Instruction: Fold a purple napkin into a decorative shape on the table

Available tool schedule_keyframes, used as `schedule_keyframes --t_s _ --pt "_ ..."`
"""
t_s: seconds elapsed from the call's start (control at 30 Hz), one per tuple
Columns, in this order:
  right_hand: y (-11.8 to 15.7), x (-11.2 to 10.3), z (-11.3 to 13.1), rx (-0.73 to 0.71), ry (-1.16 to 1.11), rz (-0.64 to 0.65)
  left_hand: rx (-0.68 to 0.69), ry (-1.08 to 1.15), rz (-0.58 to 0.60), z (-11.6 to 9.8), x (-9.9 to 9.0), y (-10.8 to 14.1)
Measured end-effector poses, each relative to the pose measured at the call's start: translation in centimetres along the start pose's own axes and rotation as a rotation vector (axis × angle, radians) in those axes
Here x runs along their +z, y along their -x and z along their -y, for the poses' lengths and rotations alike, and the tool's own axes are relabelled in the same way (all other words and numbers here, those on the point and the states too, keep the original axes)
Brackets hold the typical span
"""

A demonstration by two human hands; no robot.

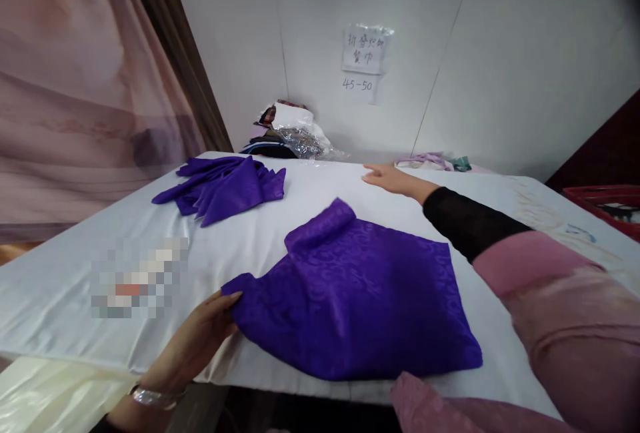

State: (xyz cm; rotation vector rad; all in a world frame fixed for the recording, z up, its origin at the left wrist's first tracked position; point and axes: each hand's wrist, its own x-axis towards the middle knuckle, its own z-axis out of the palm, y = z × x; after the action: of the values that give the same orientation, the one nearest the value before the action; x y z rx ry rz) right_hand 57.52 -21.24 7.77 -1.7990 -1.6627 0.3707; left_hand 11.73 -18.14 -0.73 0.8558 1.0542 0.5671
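Note:
A purple patterned cloth napkin [370,299] lies on the white-covered table in front of me, with its upper left part folded over. My left hand [220,313] pinches the napkin's left corner between thumb and fingers near the front edge. Beyond the napkin, my right hand [393,179] is stretched out above the far part of the table, fingers extended and nothing visible in them. Further left rests a crumpled heap of purple cloth [230,186], apart from both hands.
A blurred-out object [140,279] lies on the white tablecloth [65,306] at left. Folded fabrics and clear plastic [300,133] are piled behind the table. Paper notes [365,53] hang on the wall. A pink curtain [75,86] hangs left; a red basket [605,206] stands right.

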Motion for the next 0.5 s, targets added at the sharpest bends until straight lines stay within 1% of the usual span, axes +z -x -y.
schedule_keyframes --t_s 0.03,0.1,0.13,0.23,0.3,0.37,0.4,0.43,0.5 --pt "2.2 -0.1 -1.3 0.043 0.061 0.035 0.015 -0.013 0.031 0.0 -0.2 -0.3" --pt "7.2 -0.3 -4.2 0.162 0.187 0.125 0.023 -0.03 0.029 0.2 -0.5 -0.6" --pt "9.9 -0.4 -5.7 0.243 0.245 0.134 0.02 -0.036 0.023 0.2 -0.7 -0.7" --pt "17.7 -0.1 -9.1 0.461 0.367 0.087 0.005 -0.04 0.025 0.5 -1.0 -0.9" --pt "21.5 0.3 -10.3 0.51 0.371 0.073 -0.015 -0.03 0.033 0.6 -1.0 -0.9" --pt "23.4 0.8 -10.6 0.547 0.351 0.058 -0.034 -0.008 0.033 0.4 -0.7 -1.0" --pt "23.6 1.0 -10.6 0.56 0.347 0.059 -0.036 0.002 0.031 0.2 -0.5 -1.1" --pt "23.3 1.0 -10.5 0.567 0.353 0.058 -0.026 0.013 0.029 -0.1 -0.3 -1.2" --pt "21.3 0.5 -10.5 0.563 0.413 0.035 0.04 0.041 0.018 -1.0 0.3 -1.8"
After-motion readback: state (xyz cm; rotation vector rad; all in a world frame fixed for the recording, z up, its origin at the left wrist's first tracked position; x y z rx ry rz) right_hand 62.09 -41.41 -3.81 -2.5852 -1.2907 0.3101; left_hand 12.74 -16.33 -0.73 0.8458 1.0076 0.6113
